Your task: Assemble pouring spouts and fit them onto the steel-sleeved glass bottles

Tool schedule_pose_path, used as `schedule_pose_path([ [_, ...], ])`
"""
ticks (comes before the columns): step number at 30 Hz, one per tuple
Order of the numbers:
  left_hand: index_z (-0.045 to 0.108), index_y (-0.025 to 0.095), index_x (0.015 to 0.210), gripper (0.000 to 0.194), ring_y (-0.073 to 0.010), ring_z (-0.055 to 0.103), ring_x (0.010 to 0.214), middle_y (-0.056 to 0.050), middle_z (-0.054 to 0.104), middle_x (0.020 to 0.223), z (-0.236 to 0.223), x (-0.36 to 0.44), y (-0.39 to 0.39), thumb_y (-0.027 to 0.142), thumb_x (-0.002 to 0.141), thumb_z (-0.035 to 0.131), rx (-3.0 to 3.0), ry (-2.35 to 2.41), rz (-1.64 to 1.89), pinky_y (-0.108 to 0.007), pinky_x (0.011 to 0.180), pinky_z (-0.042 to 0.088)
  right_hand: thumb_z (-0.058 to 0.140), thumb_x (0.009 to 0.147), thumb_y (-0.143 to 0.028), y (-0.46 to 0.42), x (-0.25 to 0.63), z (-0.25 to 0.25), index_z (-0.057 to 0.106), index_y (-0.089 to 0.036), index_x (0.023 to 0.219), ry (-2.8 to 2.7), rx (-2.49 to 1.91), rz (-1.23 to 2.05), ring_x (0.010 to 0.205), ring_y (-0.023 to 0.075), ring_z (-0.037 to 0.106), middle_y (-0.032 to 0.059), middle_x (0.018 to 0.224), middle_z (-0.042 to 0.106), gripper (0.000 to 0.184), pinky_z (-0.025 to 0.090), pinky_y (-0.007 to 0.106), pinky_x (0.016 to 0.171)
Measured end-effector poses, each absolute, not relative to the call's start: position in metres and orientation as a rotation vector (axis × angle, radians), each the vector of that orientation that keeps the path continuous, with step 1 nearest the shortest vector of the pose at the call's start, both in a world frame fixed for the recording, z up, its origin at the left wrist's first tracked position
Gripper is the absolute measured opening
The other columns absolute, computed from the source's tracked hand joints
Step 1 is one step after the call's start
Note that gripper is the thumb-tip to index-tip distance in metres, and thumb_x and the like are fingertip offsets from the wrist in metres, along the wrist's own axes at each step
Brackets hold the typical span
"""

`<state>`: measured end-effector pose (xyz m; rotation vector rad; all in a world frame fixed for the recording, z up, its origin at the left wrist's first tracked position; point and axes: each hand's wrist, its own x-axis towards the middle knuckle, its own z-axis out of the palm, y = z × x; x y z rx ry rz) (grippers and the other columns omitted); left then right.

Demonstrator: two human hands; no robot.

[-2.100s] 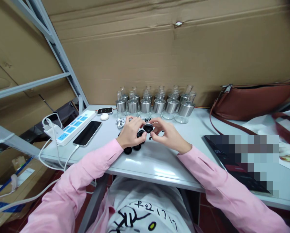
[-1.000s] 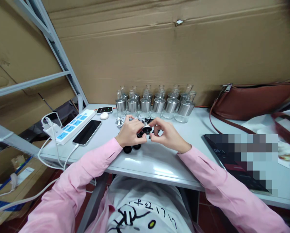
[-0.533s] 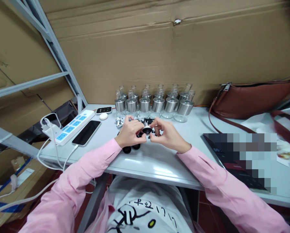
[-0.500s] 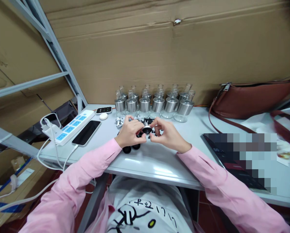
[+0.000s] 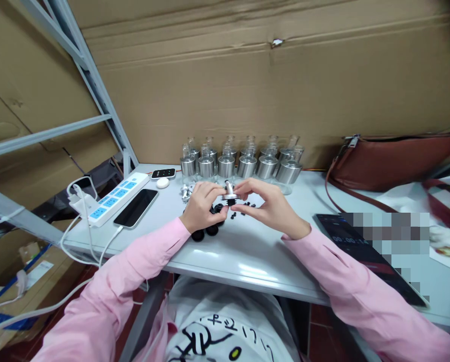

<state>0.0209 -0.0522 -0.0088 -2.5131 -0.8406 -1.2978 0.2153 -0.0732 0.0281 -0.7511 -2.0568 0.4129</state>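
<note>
A metal bottle stopper with a short spout on top and a black ribbed plug below is held upright between both hands, above the table. My left hand pinches its left side with thumb and fingers. From the right, my right hand grips it, thumb at the plug and fingers at the metal disc. Black round caps lie beneath and beside my left hand. Small black pieces are scattered behind the stopper. Silvery metal parts sit left of the hands, partly hidden.
Glass bottles with metal sleeves stand in rows along the cardboard wall. At left are a phone, a power strip, a white round case and a small device. A tablet and a brown bag lie right.
The stopper has tilted from plug-forward to upright, so its spout and ribbed side show. My right hand's fingers have opened out somewhat along it. The view has shifted slightly.
</note>
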Motion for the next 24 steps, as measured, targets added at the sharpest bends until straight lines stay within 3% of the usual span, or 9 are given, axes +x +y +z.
schedule_pose_path([
  [7, 0.04, 0.02, 0.12, 0.032, -0.0214, 0.057, 0.105, -0.011, 0.059, 0.111, -0.011, 0.02, -0.05, 0.031, 0.09, 0.047, -2.671, -0.663, -1.391, -0.039, 0.086, 0.048, 0.076, 0.065, -0.038, -0.067, 0.213, 0.012, 0.059, -0.018, 0.073, -1.713, -0.732, 0.787, 0.08, 0.0195, 0.068, 0.0094, 0.095, 0.07, 0.028, 0.058, 0.038, 0.075],
  [13, 0.042, 0.021, 0.119, 0.033, -0.0205, 0.057, 0.101, -0.01, 0.059, 0.108, -0.013, 0.019, -0.047, 0.036, 0.09, 0.049, -2.668, -0.63, -1.383, -0.037, 0.084, 0.049, 0.075, 0.067, -0.037, -0.062, 0.217, 0.013, 0.069, -0.019, 0.072, -1.742, -0.776, 0.813, 0.083, 0.022, 0.069, 0.0068, 0.086, 0.073, 0.019, 0.058, 0.039, 0.076],
  [19, 0.043, 0.02, 0.115, 0.029, -0.019, 0.057, 0.097, -0.008, 0.058, 0.104, -0.013, 0.02, -0.047, 0.03, 0.088, 0.05, -2.603, -0.577, -1.319, -0.034, 0.081, 0.048, 0.063, 0.08, -0.031, -0.056, 0.229, 0.019, 0.073, -0.024, 0.085, -2.008, -0.842, 0.604, 0.091, 0.021, 0.065, 0.0047, 0.097, 0.072, 0.014, 0.05, 0.041, 0.086],
  [24, 0.047, 0.02, 0.103, 0.023, -0.0179, 0.055, 0.085, -0.005, 0.056, 0.092, -0.012, 0.021, -0.049, 0.026, 0.081, 0.051, -2.516, -0.64, -1.295, -0.032, 0.074, 0.046, 0.064, 0.076, -0.016, -0.039, 0.24, 0.003, 0.072, -0.022, 0.081, -2.192, -1.099, 0.228, 0.084, 0.0235, 0.061, 0.0055, 0.087, 0.071, 0.012, 0.046, 0.041, 0.078],
])
